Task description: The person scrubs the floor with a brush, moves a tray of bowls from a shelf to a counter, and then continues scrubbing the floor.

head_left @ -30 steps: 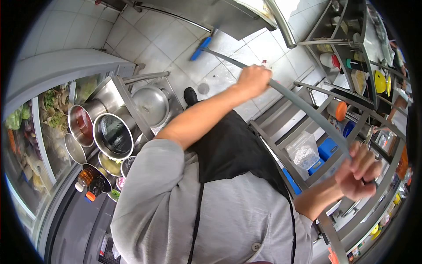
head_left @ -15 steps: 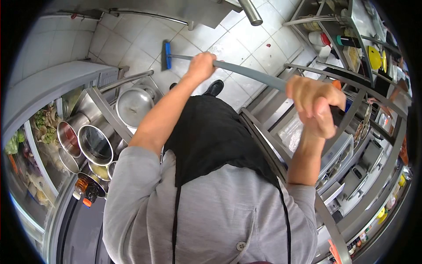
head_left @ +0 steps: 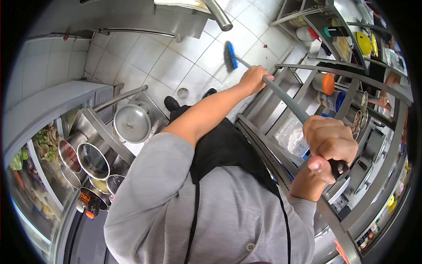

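Note:
I hold a broom with a long grey handle (head_left: 288,101) and a narrow blue head (head_left: 232,55), which is on the white tiled floor (head_left: 184,61). My left hand (head_left: 255,80) is closed around the lower part of the handle, its arm stretched across my black apron (head_left: 220,149). Higher up, near the black end of the handle, my right hand (head_left: 329,145) is wrapped in a fist, thumb toward me. The handle slants from my right hand down to the head, ahead of my shoes (head_left: 172,104).
Metal shelving (head_left: 351,97) with tubs and containers runs along my right. On my left are a lidded pot (head_left: 132,123), several steel pots (head_left: 93,160) and bottles (head_left: 90,207). A steel counter (head_left: 132,17) with a protruding metal tube (head_left: 218,15) stands ahead. Another person's hand (head_left: 383,100) shows far right.
The broom head has swept from left to right across the floor. My left hand moved right with it, and my right hand shifted slightly right and toward me. Both keep their grip.

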{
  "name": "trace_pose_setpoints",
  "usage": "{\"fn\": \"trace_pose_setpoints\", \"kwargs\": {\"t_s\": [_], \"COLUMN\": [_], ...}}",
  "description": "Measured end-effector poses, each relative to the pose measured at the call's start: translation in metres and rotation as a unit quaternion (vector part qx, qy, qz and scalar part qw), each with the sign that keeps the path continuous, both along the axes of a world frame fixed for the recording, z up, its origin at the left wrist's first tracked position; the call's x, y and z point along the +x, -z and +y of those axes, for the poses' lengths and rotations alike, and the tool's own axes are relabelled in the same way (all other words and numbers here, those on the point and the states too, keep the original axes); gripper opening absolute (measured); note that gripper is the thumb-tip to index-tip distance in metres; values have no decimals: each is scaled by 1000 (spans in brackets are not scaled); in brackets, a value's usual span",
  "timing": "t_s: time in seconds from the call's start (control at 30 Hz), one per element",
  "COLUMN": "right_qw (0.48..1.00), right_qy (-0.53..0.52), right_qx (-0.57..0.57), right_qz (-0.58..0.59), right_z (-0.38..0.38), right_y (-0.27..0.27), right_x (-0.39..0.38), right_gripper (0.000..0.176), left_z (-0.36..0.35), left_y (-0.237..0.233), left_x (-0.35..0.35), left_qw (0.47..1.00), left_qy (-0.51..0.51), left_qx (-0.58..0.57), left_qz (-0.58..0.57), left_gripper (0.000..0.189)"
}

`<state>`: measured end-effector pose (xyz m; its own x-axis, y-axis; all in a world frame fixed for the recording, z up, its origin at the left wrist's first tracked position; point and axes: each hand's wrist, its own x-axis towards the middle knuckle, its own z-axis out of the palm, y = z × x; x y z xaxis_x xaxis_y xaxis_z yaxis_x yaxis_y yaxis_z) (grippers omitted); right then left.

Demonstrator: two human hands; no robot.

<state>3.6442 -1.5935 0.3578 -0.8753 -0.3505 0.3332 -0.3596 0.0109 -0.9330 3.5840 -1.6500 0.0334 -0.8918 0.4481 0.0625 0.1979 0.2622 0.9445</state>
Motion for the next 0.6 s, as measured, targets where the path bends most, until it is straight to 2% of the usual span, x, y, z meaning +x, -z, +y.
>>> {"fn": "trace_pose_setpoints", "kwargs": {"t_s": [0.17,0.27,0.33,0.43,0.47,0.6], "right_qw": [997,993,989,989,990,991], "right_qy": [17,-79,-119,-118,-108,-110], "right_qx": [12,16,17,-9,-20,-76], "right_qz": [72,84,88,93,87,18], "right_z": [35,68,86,96,92,61], "right_y": [-22,-41,-46,-36,-31,-2], "right_x": [10,16,18,16,13,-3], "right_gripper": [44,40,39,40,40,34], "left_z": [29,22,2,-36,-51,-137], "left_y": [-28,-44,-55,-60,-57,-48], "left_x": [-9,-4,-3,-10,-11,-21], "left_qw": [999,996,991,971,967,954], "left_qy": [42,70,85,138,135,117], "left_qx": [-1,-34,-81,-193,-214,-274], "left_qz": [10,40,62,36,25,22], "left_gripper": [39,38,36,33,25,14]}}
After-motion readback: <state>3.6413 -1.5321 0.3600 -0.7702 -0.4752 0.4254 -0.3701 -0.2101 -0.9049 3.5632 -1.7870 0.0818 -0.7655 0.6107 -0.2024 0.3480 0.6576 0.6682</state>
